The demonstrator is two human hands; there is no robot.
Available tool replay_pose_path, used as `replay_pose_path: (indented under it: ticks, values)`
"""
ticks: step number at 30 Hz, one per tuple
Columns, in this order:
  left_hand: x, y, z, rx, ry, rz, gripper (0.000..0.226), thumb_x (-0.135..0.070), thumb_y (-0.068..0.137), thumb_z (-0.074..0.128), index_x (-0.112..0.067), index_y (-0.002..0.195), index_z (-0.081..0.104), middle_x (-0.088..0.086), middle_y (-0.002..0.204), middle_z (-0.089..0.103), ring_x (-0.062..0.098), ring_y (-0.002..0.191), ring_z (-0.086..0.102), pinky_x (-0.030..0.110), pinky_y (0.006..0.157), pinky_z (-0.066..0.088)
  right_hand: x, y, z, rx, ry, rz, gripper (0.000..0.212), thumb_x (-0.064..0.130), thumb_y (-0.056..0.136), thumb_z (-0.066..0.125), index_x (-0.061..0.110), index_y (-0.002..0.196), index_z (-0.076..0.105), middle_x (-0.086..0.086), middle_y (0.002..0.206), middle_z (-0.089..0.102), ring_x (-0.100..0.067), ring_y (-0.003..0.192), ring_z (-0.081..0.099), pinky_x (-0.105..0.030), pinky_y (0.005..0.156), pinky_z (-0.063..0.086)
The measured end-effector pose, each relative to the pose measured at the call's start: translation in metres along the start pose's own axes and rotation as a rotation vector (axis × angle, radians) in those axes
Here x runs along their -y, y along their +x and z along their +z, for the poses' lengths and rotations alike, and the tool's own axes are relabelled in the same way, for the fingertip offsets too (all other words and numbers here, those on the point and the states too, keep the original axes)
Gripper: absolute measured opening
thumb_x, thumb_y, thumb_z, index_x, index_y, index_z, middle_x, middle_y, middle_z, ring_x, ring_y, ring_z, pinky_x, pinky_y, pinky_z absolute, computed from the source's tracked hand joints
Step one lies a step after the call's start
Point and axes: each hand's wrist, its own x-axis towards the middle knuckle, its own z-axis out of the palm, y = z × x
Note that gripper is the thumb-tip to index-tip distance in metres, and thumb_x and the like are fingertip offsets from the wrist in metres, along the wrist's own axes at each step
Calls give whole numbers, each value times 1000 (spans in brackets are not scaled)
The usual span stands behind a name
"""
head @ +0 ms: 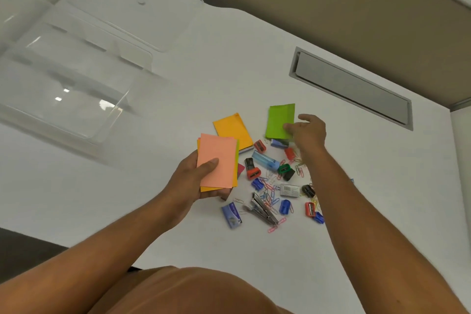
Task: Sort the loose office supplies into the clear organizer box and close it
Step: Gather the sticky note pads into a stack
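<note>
Left hand holds perhaps three notes; right hand pinches one green note.

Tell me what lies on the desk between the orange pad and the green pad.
Bare white desk separates the orange pad from the green pad, in the head view.

Pink pad, orange pad, green pad, multicoloured clips, white desk.

One stapler, one organizer box
</note>
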Motion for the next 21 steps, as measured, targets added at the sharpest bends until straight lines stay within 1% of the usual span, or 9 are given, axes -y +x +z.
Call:
replay_pose_path:
  ticks: [3,5,6,8,9,12,15,18,21]
  values:
    - [-9,11,-10,49,0,-13,22,-20,104,61,-34,122,64,-4,116,78,25,102,78,42,74,65,16,-30,-9,-13,158,-99,33,7,84,80,15,114,71,-4,82,68,-18,78,67,-34,72,57]
    - [-15,17,-12,68,10,-20,28,-18,105,60,-30,130,62,0,122,76,28,105,77,44,75,65,25,-65,-9,-57,142,-238,27,5,84,76,20,106,72,1,75,66,-12,71,64,-33,72,61]
    - [-18,19,-12,74,15,-27,31,-18,105,60,-28,134,60,2,125,74,30,107,76,44,76,65,28,-85,-6,-72,106,-309,28,6,84,74,23,105,71,5,73,66,-8,69,63,-28,71,60]
    - [-22,22,-10,90,27,-36,32,-18,105,60,-26,136,60,4,128,73,30,107,76,45,78,65,30,-128,7,-66,12,-434,29,8,82,73,26,105,71,7,76,67,-5,70,63,-16,67,54]
    - [-24,23,-8,104,35,-37,30,-19,106,59,-27,134,61,5,128,73,29,108,76,45,78,65,29,-146,16,-41,-43,-480,30,10,81,72,25,107,71,7,79,66,-6,72,63,-14,66,51]
    - [-26,24,-1,169,68,-25,26,-27,107,55,-34,129,68,0,124,77,20,107,77,37,77,64,23,-185,50,72,-213,-562,34,16,86,72,21,119,71,5,96,64,-9,80,60,-21,70,52]
    - [-26,22,3,168,68,-33,28,-45,100,52,-44,115,75,-6,114,80,10,99,77,26,68,60,18,-201,73,99,-296,-624,33,23,93,69,16,125,68,0,105,62,-14,91,58,-29,77,51]
    - [-23,20,-2,155,-11,-73,39,-59,104,45,-41,113,78,-5,112,81,8,99,77,25,69,60,17,-203,83,124,-319,-629,33,31,97,64,16,126,68,2,105,58,-8,88,55,-25,74,49]
    - [-20,20,-11,72,-15,-7,28,-42,108,49,-37,116,76,-3,114,80,14,101,77,26,71,61,18,-199,89,241,-304,-636,24,26,96,62,17,117,72,3,100,59,-5,85,53,-14,71,43]
